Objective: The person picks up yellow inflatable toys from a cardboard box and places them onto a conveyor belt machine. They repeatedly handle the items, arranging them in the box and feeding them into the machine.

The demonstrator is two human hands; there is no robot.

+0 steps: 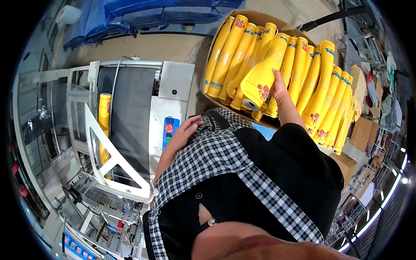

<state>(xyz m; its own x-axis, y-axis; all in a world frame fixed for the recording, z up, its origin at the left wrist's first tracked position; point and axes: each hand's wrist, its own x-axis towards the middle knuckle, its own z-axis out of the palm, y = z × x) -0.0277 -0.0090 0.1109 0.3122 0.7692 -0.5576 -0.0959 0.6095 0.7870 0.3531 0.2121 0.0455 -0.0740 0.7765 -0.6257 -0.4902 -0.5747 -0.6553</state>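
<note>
Fingers [276,76] of the right hand [280,89] are wrapped round the right edge of a big yellow roll [263,76], and that's a grip, right up in the upper middle of the frame! The roll slants down and to the left over its neighbours, its wider lower end showing a round core and a small red printed figure. Packed all around it, more yellow rolls [225,56] stand close together, leaning at various angles, in an open cardboard carton [282,27] that fills the upper right centre. Over to the left hand [185,131], left of centre: its fingers are loose and gently curved, no object visible in them, resting by the black-and-white checked apron [208,158]. Just beside it sits a blue control panel [170,135] with a red button and a green one, mounted on a pale machine [162,104]. And look left, a dark conveyor belt [132,95] runs down that machine, with a single yellow roll [104,113] lying lengthwise along its left side, partly behind a white triangular frame [113,158]. Blue wrapped bundles [130,17] crowd the upper left, while brown boxes [365,132] are stacked along the right.
</note>
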